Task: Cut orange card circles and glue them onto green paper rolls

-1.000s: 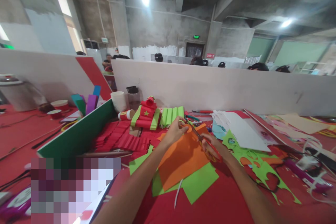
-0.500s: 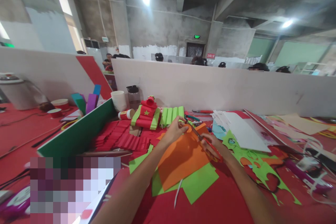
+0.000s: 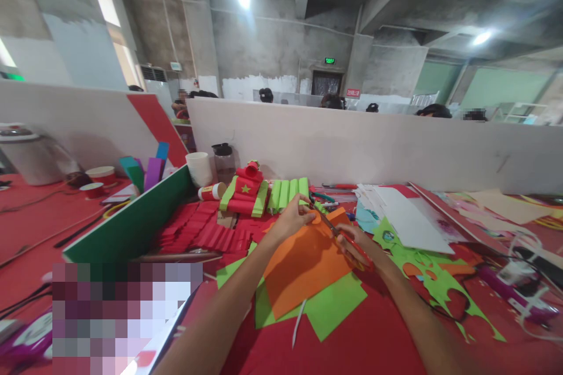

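My right hand [image 3: 353, 241] is closed round the handles of a pair of scissors [image 3: 361, 256] with red and yellow grips. The blades point up and to the left, at the far edge of an orange paper sheet [image 3: 303, 263]. My left hand [image 3: 294, 218] pinches that sheet's far part, close to the blade tips. Beneath the orange sheet lie green paper sheets [image 3: 336, 307], and a thin white strip [image 3: 299, 323] sticks out at the near edge. Just beyond my left hand are several rolled light green papers [image 3: 288, 193].
A red and green paper model with a star [image 3: 245, 188] stands behind folded red paper pieces [image 3: 202, 228]. Green paper scraps with holes [image 3: 433, 281] and white sheets [image 3: 407, 217] lie right. A white partition [image 3: 352, 143] bounds the back, a green board [image 3: 132, 220] the left.
Hardly anything differs. My fingers and the scissors at the orange sheet's edge have shifted only slightly, and both hands keep their hold.
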`<state>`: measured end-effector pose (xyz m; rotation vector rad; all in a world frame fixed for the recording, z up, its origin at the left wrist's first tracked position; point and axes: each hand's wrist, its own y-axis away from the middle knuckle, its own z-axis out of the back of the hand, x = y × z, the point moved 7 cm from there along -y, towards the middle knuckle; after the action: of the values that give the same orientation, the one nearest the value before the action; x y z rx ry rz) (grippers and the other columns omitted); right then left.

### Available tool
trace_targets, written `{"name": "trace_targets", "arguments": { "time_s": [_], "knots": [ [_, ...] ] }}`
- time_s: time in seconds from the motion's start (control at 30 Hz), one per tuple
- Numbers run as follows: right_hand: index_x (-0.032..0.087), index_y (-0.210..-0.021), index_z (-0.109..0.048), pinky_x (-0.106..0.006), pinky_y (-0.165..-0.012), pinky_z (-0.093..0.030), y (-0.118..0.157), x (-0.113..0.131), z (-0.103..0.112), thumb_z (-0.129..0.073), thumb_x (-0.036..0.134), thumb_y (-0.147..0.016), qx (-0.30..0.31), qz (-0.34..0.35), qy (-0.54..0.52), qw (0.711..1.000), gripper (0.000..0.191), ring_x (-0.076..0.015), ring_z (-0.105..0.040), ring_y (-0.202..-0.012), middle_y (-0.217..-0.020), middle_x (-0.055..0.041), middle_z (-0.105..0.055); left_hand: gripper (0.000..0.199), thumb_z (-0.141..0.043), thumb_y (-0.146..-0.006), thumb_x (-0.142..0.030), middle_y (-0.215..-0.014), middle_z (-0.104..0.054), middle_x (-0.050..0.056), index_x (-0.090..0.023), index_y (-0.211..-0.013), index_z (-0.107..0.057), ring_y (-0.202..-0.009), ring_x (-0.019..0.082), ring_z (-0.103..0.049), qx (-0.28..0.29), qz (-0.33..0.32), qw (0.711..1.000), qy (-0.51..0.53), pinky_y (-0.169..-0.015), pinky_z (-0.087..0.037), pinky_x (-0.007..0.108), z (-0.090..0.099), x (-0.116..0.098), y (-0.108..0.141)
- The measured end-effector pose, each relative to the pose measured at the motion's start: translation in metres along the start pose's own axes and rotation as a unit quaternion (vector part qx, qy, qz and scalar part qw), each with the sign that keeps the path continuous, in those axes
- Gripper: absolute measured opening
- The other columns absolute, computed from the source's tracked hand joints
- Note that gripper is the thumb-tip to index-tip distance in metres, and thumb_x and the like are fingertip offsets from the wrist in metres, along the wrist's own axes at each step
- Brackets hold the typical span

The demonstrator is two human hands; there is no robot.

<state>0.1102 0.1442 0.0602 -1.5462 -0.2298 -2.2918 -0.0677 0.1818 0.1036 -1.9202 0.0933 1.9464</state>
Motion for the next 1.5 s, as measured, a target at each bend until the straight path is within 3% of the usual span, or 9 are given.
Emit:
{"name": "trace_targets", "arguments": {
  "time_s": [0.33,0.5,0.67,1.13,1.5],
  "knots": [
    [0.018,-0.094,-0.061,-0.027,-0.054,-0.048,0.0,0.003,0.001,-0.058,0.072,-0.079,0.007,0.011,0.018,1.0,0.056,-0.0115,-0.051,-0.05,-0.065,0.0012,-0.054,0.041,-0.077,-0.072,-0.028,-0.063,-0.056,-0.008,-0.021,-0.097,-0.045,-0.059,0.01,-0.058,0.001,0.009,1.0,-0.001,-0.057,-0.041,0.02,0.003,0.007,-0.004],
    [0.018,-0.1,-0.06,-0.023,-0.043,-0.04,-0.001,-0.004,-0.001,-0.052,0.076,-0.081,0.015,-0.023,0.024,0.999,0.062,-0.012,-0.05,-0.046,-0.062,0.0009,-0.055,0.043,-0.079,-0.071,-0.03,-0.065,-0.058,-0.006,-0.02,-0.099,-0.047,-0.06,0.01,-0.059,0.01,0.012,1.0,-0.007,-0.058,-0.042,0.02,0.005,0.012,-0.006],
    [0.017,-0.097,-0.06,-0.024,-0.05,-0.044,0.003,0.008,-0.002,-0.052,0.076,-0.081,0.006,0.02,0.037,0.999,0.061,-0.0136,-0.054,-0.053,-0.065,0.0006,-0.053,0.047,-0.081,-0.07,-0.032,-0.067,-0.06,-0.005,-0.02,-0.1,-0.048,-0.06,0.011,-0.06,0.013,0.017,1.0,-0.007,-0.057,-0.042,0.021,0.005,0.014,-0.006],
    [0.018,-0.096,-0.058,-0.022,-0.045,-0.039,0.002,0.0,-0.003,-0.052,0.074,-0.083,0.023,0.002,0.021,1.0,0.058,-0.0092,-0.046,-0.045,-0.063,0.0024,-0.052,0.037,-0.073,-0.076,-0.026,-0.066,-0.057,-0.006,-0.021,-0.1,-0.045,-0.062,0.012,-0.062,0.017,0.038,0.999,-0.026,-0.058,-0.04,0.021,0.003,0.013,-0.003],
    [0.017,-0.096,-0.058,-0.021,-0.047,-0.039,0.006,0.009,-0.005,-0.052,0.072,-0.084,0.025,-0.001,0.019,1.0,0.057,-0.0109,-0.05,-0.053,-0.068,0.0007,-0.052,0.034,-0.07,-0.077,-0.023,-0.066,-0.055,-0.007,-0.021,-0.099,-0.045,-0.06,0.01,-0.063,0.009,0.058,0.998,-0.034,-0.052,-0.034,0.018,0.005,0.015,-0.003]
  ]
}}
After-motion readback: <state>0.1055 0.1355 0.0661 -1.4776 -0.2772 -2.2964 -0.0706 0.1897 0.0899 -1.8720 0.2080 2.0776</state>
